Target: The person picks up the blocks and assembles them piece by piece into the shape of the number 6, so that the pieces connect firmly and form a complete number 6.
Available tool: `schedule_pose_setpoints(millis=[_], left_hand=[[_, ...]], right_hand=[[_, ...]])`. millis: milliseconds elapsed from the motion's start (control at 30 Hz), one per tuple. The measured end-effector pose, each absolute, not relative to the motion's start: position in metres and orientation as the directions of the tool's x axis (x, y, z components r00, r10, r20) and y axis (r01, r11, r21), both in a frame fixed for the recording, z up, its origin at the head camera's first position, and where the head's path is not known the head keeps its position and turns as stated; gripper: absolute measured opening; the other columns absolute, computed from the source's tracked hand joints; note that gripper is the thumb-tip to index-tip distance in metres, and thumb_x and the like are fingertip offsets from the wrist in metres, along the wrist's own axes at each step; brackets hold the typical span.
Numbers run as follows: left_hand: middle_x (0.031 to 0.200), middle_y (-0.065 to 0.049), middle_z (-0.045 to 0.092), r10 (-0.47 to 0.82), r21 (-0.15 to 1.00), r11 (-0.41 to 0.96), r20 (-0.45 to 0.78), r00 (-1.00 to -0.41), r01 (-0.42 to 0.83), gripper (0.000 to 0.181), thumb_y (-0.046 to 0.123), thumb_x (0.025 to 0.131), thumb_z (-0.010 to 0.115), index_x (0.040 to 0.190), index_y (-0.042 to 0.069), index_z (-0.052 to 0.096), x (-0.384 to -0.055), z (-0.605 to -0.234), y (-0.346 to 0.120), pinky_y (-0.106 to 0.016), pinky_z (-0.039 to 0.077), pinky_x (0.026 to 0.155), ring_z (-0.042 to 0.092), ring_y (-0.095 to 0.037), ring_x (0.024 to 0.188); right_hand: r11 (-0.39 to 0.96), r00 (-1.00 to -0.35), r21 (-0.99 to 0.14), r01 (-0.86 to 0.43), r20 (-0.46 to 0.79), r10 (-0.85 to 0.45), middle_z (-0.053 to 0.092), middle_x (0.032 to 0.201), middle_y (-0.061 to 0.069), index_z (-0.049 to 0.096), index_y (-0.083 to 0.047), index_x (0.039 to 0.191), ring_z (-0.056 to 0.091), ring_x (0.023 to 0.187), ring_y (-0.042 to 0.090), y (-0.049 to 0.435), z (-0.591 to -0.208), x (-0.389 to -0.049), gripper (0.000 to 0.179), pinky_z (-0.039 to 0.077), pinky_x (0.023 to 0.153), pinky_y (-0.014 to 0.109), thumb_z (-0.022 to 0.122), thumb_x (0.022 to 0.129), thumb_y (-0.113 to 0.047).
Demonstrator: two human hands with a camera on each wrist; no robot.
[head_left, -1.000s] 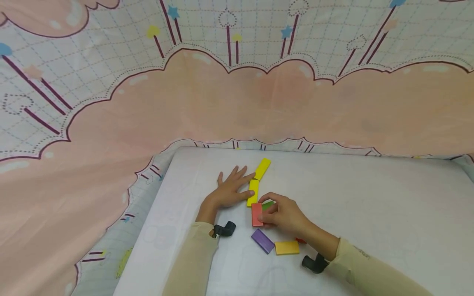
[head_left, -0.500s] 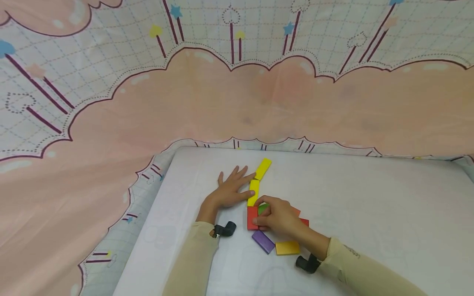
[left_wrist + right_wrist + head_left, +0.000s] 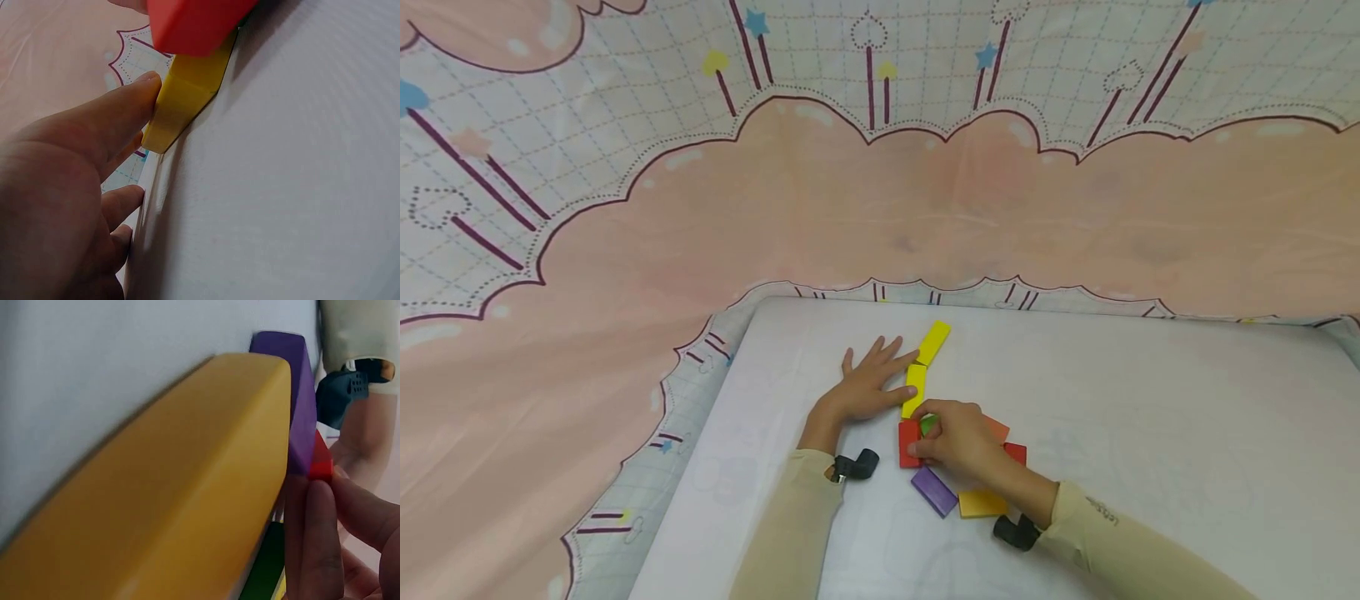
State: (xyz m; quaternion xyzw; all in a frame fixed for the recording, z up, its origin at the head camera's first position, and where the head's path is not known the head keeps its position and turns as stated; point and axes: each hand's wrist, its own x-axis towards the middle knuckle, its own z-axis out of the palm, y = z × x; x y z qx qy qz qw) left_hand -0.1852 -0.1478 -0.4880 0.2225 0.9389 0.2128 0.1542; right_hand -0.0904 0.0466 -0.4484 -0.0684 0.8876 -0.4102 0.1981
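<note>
My left hand (image 3: 868, 387) lies spread on the white table, its thumb and index finger against two yellow blocks (image 3: 914, 392) that stand end to end. In the left wrist view, a fingertip touches a yellow block (image 3: 187, 94). With thumb and fingers, my right hand (image 3: 962, 442) pinches a red block (image 3: 908, 443) at the near end of the yellow row. A purple block (image 3: 934, 492) sits just below the red one. Part of a green block (image 3: 929, 423) shows behind my right fingers. The right wrist view has the red block (image 3: 322, 462) between thumb and fingertips.
An orange-yellow block (image 3: 982, 503) touches the purple block's right end. Partly hidden by my right hand are an orange block (image 3: 996, 427) and another red block (image 3: 1015, 453). A patterned cloth (image 3: 880, 217) hangs behind the white table (image 3: 1150, 433).
My right hand has moved left and slightly nearer, bringing the red block down in line with the yellow row. The orange and second red blocks are more exposed. My left hand has stayed put.
</note>
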Motion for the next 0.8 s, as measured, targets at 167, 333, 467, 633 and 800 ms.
schedule_pose_setpoints(millis=[167,333,467,633,800], left_hand=[[0.173,0.005,0.013,0.479,0.471,0.810,-0.189,-0.857,0.350,0.070,0.058,0.097,0.055,0.160,0.041,0.030,-0.1854,-0.4878,-0.1467,-0.069,-0.013,0.120,-0.003,-0.024,0.162],[0.173,0.005,0.012,0.479,0.473,0.810,-0.190,-0.857,0.347,0.070,0.059,0.097,0.055,0.160,0.042,0.030,-0.1857,-0.4871,-0.1461,-0.068,-0.014,0.121,-0.003,-0.024,0.162],[0.173,0.006,0.011,0.478,0.473,0.809,-0.187,-0.858,0.348,0.069,0.059,0.097,0.055,0.160,0.042,0.030,-0.1855,-0.4874,-0.1467,-0.068,-0.014,0.121,-0.004,-0.023,0.162],[0.173,0.006,0.012,0.477,0.472,0.810,-0.187,-0.859,0.348,0.069,0.058,0.097,0.056,0.160,0.042,0.030,-0.1857,-0.4883,-0.1466,-0.068,-0.014,0.121,-0.003,-0.024,0.162],[0.173,0.006,0.012,0.475,0.470,0.812,-0.189,-0.859,0.346,0.070,0.058,0.097,0.056,0.160,0.042,0.030,-0.1861,-0.4885,-0.1459,-0.069,-0.013,0.121,-0.003,-0.024,0.162]], right_hand=[[0.667,-0.912,-0.745,0.020,-0.286,-0.293,0.069,0.067,-0.006,0.072,-0.013,0.121,0.063,0.061,0.012,0.0479,-0.4509,-0.0911,0.039,0.052,0.059,0.028,0.084,0.085,-0.022],[0.672,-0.910,-0.740,0.006,-0.282,-0.303,0.068,0.067,-0.007,0.072,-0.013,0.122,0.063,0.060,0.012,0.0512,-0.4517,-0.0913,0.041,0.051,0.057,0.027,0.085,0.084,-0.024],[0.674,-0.905,-0.738,-0.032,-0.265,-0.334,0.067,0.067,-0.008,0.072,-0.014,0.123,0.062,0.059,0.012,0.0524,-0.4522,-0.0897,0.043,0.051,0.056,0.027,0.086,0.083,-0.024],[0.674,-0.906,-0.736,-0.070,-0.235,-0.351,0.067,0.067,-0.009,0.073,-0.012,0.121,0.062,0.059,0.010,0.0523,-0.4538,-0.0893,0.041,0.051,0.055,0.024,0.086,0.082,-0.020],[0.679,-0.908,-0.731,-0.072,-0.234,-0.349,0.067,0.067,-0.009,0.073,-0.012,0.120,0.062,0.060,0.009,0.0534,-0.4538,-0.0897,0.042,0.051,0.056,0.024,0.087,0.082,-0.022]])
